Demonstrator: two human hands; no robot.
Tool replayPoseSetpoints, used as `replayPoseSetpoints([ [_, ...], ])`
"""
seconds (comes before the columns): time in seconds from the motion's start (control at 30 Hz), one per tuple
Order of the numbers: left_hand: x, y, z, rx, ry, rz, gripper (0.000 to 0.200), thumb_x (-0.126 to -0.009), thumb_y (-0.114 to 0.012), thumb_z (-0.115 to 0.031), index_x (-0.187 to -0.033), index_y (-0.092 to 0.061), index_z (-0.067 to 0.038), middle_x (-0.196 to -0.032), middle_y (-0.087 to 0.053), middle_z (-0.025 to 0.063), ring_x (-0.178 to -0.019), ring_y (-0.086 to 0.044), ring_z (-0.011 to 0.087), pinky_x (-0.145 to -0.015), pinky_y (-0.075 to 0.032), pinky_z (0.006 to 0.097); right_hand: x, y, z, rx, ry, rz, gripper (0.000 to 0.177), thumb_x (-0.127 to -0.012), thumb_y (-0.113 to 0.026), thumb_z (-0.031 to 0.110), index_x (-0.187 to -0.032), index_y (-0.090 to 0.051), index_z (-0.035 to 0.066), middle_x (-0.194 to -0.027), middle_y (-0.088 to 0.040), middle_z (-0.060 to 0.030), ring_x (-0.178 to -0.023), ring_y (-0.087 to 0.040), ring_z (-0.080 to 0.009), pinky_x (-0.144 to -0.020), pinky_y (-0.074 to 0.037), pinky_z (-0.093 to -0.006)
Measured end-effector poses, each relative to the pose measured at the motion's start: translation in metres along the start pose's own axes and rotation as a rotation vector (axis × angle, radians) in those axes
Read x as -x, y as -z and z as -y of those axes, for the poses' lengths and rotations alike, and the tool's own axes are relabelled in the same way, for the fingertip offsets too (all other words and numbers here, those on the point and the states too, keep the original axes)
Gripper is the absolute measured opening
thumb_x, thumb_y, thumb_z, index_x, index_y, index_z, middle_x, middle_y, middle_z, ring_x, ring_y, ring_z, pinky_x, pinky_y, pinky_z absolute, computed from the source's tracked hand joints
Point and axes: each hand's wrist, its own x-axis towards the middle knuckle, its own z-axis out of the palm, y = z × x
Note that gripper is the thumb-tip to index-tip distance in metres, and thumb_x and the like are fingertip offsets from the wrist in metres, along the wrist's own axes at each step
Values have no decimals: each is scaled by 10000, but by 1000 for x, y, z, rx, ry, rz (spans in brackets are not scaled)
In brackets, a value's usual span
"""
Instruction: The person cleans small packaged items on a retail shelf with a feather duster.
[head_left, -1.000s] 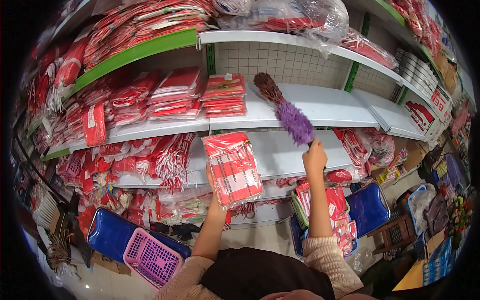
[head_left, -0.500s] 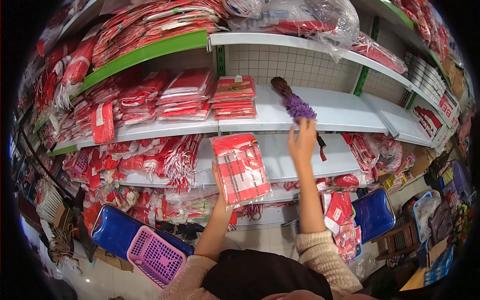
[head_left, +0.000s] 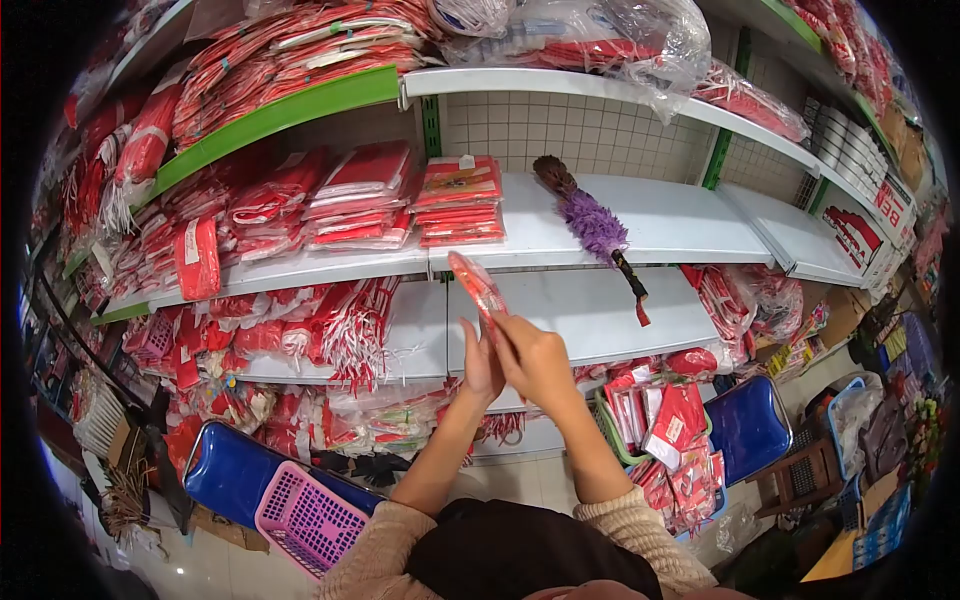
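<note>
In front of the shelves I have a clear plastic packet of folded red-and-white cloth (head_left: 475, 280), turned nearly edge-on to me. My right hand (head_left: 537, 362) grips its near end. Against the packet's lower left side is my left hand (head_left: 482, 368), its fingers partly hidden. Beyond them, a stack of similar red packets (head_left: 460, 205) stands on the middle shelf (head_left: 690, 225). A duster with purple and brown plumes (head_left: 597, 222) lies to its right, its black handle over the shelf's front edge.
More stacked red packets (head_left: 362, 190) fill the shelf's left side. A pink basket (head_left: 310, 520) rests on a blue chair (head_left: 232, 470) at lower left. At lower right, a green basket (head_left: 610, 425) holds red packets near another blue chair (head_left: 748, 430). Bundled goods crowd the top shelf (head_left: 580, 82).
My right hand has left the duster and come over to the packet, which has turned from face-on to nearly edge-on. The duster now lies free on the shelf.
</note>
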Motion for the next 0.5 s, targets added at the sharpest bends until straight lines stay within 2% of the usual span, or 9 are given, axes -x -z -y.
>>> replayPoseSetpoints([
  [0.03, -3, -2, 0, -60, -126, 78, 580, -937, -235, -518, -1361, -286, -124, -1316, -400, 86, -1213, -396, 210, -1028, -296, 362, -4, 7, 0, -98, 37, -65, 224, -782, -559, 2, -1002, -592, -23, -744, -604, -147, -584, -591, -272, -517, -453, -321],
  [0.07, -5, -4, -3, -107, -171, 92, 545, -948, -252, -466, -1377, -246, -130, -1338, -371, 89, -1232, -374, 219, -1035, -288, 368, -7, 13, 0, -147, 20, -85, 216, -784, -562, 4, -996, -595, -27, -737, -599, -144, -575, -586, -250, -514, -447, -311],
  [0.13, -6, -9, -11, -202, -264, 118, 507, -969, -285, -364, -1410, -167, -143, -1381, -314, 94, -1270, -330, 235, -1049, -272, 380, -13, 22, -3, -246, -12, -124, 202, -789, -569, 7, -983, -600, -36, -724, -589, -136, -558, -577, -206, -507, -436, -292],
  [0.17, -8, -3, -19, -144, -202, 182, 593, -942, -406, -213, -1430, -78, -135, -1428, -238, 107, -1307, -272, 251, -1065, -243, 386, -15, 26, -7, -275, -54, -131, 197, -804, -570, 12, -989, -608, -43, -752, -605, -119, -613, -578, -138, -546, -442, -251],
  [0.27, -18, 4, -35, -426, -347, 190, 671, -898, -474, -107, -1433, -70, -134, -1441, -219, 118, -1321, -244, 239, -1069, -227, 373, -24, 29, -24, -350, -97, -237, 197, -819, -569, 16, -1001, -611, -45, -815, -630, -101, -691, -585, -114, -611, -458, -231],
  [0.3, -21, 4, -44, -406, -383, 196, 745, -867, -517, -63, -1427, -27, -66, -1465, -138, 150, -1332, -211, 249, -1068, -194, 368, -28, 22, -34, -373, -67, -327, 210, -821, -578, 36, -1014, -614, -39, -735, -601, -54, -599, -493, -63, -526, -388, -207],
  [0.4, -35, 8, -71, -542, -493, 215, 701, -858, -506, -37, -1427, -97, -67, -1469, -157, 131, -1336, -210, 234, -1071, -212, 356, -42, 13, -58, -569, -199, -371, 241, -835, -583, 59, -1055, -606, -37, -749, -586, -11, -623, -470, -38, -531, -378, -195],
  [0.43, -36, 1, -81, -535, -487, 214, 695, -850, -518, -27, -1418, -117, -32, -1473, -143, 133, -1341, -198, 229, -1069, -217, 353, -49, 13, -60, -641, -262, -339, 268, -846, -587, 89, -1081, -594, -40, -759, -571, 16, -644, -452, -24, -546, -367, -179],
  [0.5, -45, -4, -99, -576, -516, 218, 705, -844, -533, -22, -1416, -122, -26, -1472, -149, 133, -1319, -246, 217, -1053, -250, 346, -69, 7, -73, -664, -272, -341, 280, -847, -590, 108, -1087, -591, -37, -842, -600, -23, -708, -497, -46, -611, -404, -187],
])
